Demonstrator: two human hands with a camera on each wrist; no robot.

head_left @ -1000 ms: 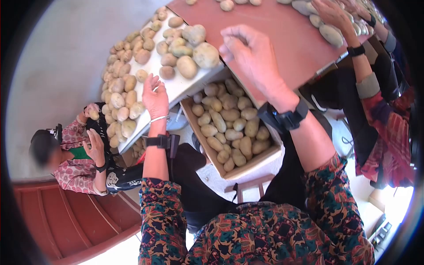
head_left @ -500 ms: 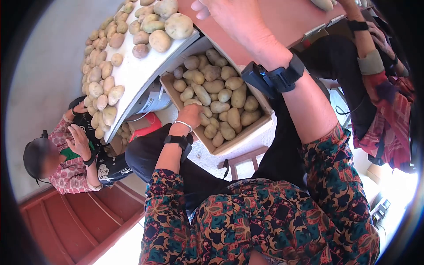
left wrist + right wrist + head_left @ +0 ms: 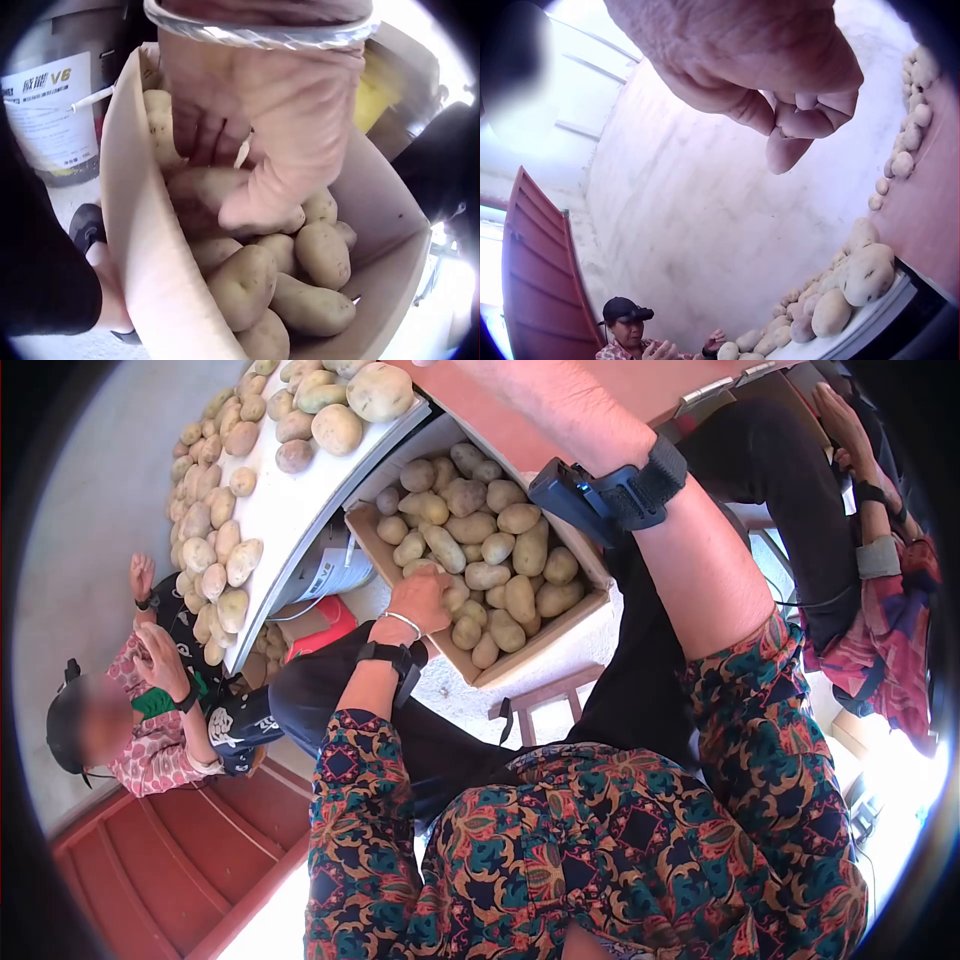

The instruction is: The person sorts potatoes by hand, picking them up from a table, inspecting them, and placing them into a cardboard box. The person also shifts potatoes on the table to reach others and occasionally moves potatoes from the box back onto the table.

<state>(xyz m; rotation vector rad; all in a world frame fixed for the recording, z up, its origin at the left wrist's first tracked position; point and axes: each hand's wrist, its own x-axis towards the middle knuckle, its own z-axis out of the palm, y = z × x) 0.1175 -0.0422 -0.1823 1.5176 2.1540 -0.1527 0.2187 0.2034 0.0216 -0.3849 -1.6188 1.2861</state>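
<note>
My left hand point(image 3: 420, 600) reaches down into a cardboard box point(image 3: 377, 550) of potatoes point(image 3: 487, 576). In the left wrist view its thumb lies in front of one potato point(image 3: 206, 184) and its fingers curl behind, gripping it; the fingertips are partly hidden. My right hand point(image 3: 757, 60) is raised over the red tabletop, mostly beyond the head view's top edge. Its fingers hang loosely curled, with the thumb close to them and no object seen in them. Larger potatoes point(image 3: 337, 430) lie on the white table point(image 3: 290, 510) nearby.
A person in a patterned shirt point(image 3: 125, 755) sits at the left beside the white table. Another person's arm point(image 3: 875, 520) shows at the right. A labelled bucket point(image 3: 56, 112) stands beside the box. The red tabletop point(image 3: 640, 395) spans the far side.
My left hand has left the white table's edge, come down into the box and curled round a potato. My right hand has shifted up, mostly out of the head view, which has tilted down.
</note>
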